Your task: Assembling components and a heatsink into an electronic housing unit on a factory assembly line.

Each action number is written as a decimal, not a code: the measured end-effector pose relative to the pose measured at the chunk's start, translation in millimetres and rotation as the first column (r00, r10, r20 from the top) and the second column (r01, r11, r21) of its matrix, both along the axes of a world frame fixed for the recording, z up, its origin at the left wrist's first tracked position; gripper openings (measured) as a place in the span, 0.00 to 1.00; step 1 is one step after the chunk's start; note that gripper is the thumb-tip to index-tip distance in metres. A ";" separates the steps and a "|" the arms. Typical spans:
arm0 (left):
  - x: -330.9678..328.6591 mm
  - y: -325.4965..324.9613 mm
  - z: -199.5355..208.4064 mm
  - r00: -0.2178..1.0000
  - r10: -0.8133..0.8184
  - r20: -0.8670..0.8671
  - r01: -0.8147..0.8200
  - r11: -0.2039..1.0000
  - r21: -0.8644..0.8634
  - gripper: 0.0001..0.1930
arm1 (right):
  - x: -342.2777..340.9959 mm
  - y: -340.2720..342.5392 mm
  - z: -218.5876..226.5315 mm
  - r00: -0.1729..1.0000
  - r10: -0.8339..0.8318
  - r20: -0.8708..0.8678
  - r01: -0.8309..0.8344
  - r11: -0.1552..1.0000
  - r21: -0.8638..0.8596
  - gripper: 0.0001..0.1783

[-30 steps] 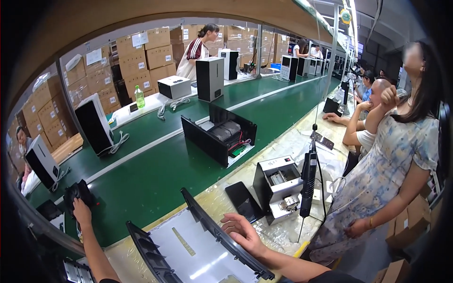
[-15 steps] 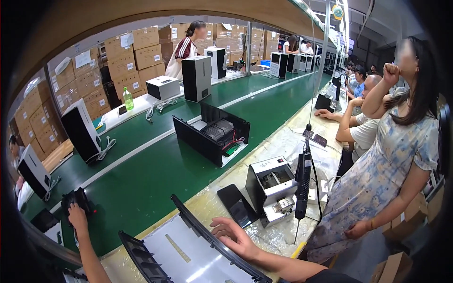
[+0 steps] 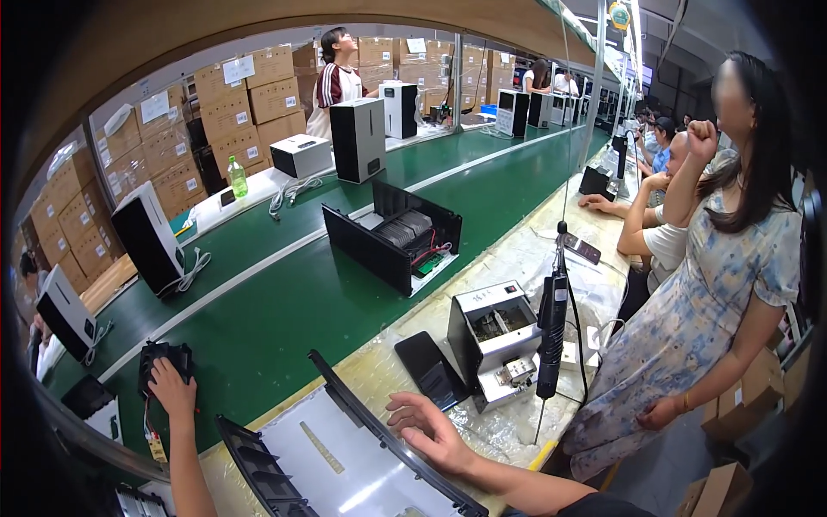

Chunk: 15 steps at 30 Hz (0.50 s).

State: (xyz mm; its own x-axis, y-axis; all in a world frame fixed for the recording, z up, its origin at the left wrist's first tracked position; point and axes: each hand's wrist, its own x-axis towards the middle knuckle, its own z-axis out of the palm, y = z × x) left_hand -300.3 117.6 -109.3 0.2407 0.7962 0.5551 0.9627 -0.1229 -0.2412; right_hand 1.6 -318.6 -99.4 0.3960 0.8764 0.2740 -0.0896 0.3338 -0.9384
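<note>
My left hand is over a black plastic unit with wires on the green conveyor, its fingers closed over the edge. A small yellow-labelled part hangs on wires from the unit. In front of me lies an open housing shell, white inside with raised black edges. My right hand is at the shell's right edge, fingers loosely bent and apart, with nothing held in them. Whether it touches the edge is hard to tell.
Beside my right hand lie a black phone and a metal screw-feeder box. An electric screwdriver hangs in front of it. A half-open black appliance sits on the conveyor. At right stands a person in a floral dress.
My left hand and the black unit have shifted slightly right, and the yellow-labelled part has come into view. My right hand has hardly moved. The person across the conveyor has straightened, looking up.
</note>
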 end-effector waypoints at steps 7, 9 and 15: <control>-9.9 -4.0 32.6 0.937 -0.181 0.300 0.161 0.983 0.089 0.37 | -3.8 6.3 1.1 0.999 -0.022 0.023 0.022 0.999 0.027 0.31; -1.7 -31.2 71.6 0.752 -0.191 0.630 0.178 0.980 0.085 0.28 | 1.4 10.3 -1.0 0.998 -0.044 0.035 0.043 0.998 0.036 0.32; -27.1 -63.9 153.7 0.546 -0.365 0.754 0.222 0.931 0.290 0.34 | 37.2 21.9 37.8 0.963 -0.232 0.134 0.181 0.932 0.316 0.27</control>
State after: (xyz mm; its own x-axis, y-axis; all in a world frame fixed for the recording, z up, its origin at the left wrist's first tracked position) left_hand -327.4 53.7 44.3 -0.1405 0.6583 0.7395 0.6930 -0.4680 0.5483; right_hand 38.8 -296.7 -61.7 0.4855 0.6478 0.5871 0.1598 0.5944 -0.7881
